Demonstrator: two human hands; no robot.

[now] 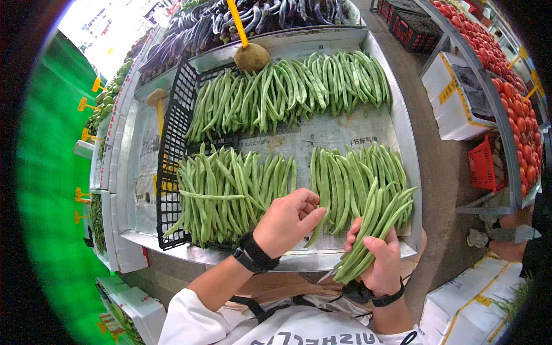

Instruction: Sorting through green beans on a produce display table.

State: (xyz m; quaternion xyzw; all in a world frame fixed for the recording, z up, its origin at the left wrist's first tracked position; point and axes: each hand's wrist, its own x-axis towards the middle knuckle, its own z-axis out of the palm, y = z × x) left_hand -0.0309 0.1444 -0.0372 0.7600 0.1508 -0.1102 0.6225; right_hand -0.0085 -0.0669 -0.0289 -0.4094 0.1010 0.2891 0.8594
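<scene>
My right hand (pixel 379 254) is closed around a bundle of long green beans (pixel 373 228), at the lower right of the metal display tray (pixel 302 261). My left hand (pixel 289 220) has curled fingers beside a green bean (pixel 318 228) near the tray's front edge; whether it grips that bean is unclear. Rows of green beans lie to either side of my left hand, at the left (pixel 215 198) and at the right (pixel 345 185). A back row of green beans (pixel 280 92) spans the tray, over printed paper.
A black plastic crate (pixel 172 172) stands on edge at the tray's left, near a round brown vegetable (pixel 252 57) bearing a yellow stick. Eggplants (pixel 258 17) lie behind. Tomatoes (pixel 519 129), a foam box (pixel 453 99) and a red basket (pixel 481 168) are right, past the aisle. A person's foot (pixel 478 238) shows there.
</scene>
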